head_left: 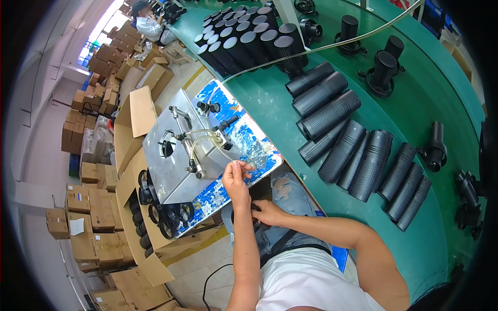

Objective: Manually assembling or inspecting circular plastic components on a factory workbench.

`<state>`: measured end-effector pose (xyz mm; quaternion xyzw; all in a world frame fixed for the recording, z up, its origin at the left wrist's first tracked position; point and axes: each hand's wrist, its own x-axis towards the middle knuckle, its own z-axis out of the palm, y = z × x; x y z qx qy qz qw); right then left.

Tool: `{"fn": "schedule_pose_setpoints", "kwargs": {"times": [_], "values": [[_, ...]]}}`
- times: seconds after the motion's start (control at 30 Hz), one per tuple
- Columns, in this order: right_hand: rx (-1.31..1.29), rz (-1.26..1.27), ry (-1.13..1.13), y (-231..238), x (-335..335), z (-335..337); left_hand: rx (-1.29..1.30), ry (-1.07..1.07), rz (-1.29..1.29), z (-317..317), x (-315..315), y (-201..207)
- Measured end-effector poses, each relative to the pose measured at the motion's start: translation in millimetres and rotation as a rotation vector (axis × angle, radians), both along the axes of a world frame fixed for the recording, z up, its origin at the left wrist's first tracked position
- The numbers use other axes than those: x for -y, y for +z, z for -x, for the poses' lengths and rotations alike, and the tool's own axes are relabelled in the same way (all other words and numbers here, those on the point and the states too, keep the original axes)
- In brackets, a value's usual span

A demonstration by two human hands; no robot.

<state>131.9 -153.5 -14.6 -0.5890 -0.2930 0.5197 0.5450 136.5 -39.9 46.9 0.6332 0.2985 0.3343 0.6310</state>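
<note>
My left hand (237, 176) is raised at the front edge of a grey metal fixture (171, 179), its fingers pinched together. Whatever lies between those fingertips is too small to make out. A thin clear tube (231, 157) curves down from the fixture's valve toward them. Low over my lap, my right hand (268, 213) has its fingers curled round a dark part (252, 220), mostly hidden by my left forearm. The fixture carries metal air cylinders (181, 118), fittings and a round opening holding a black piece (167, 147). It sits on a worn blue-and-white board (261, 150).
On the green table (275, 98), several perforated black tubes (332, 114) lie to the right, with upright black cylinders (244, 39) behind. Black assemblies (381, 72) stand on the far green surface. An open carton (136, 171) holds black rings at left. A person (148, 23) sits far back.
</note>
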Motion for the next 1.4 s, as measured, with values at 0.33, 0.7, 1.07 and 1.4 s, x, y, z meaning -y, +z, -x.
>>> {"fn": "schedule_pose_setpoints", "kwargs": {"times": [0.33, 0.7, 1.07, 1.4], "values": [[0.017, 0.008, 0.004, -1, 0, 0, -0.022, 0.039, 0.001, 6, 3, -7], [0.059, -0.065, -0.019, 1, 1, 0, -0.013, 0.037, 0.016, 2, 7, -8], [0.100, -0.045, 0.010, 0, 1, 0, -0.034, 0.029, 0.004, 8, 4, -11], [0.093, -0.045, -0.008, -3, 0, 2, -0.049, 0.027, 0.009, 7, 1, -11]]}}
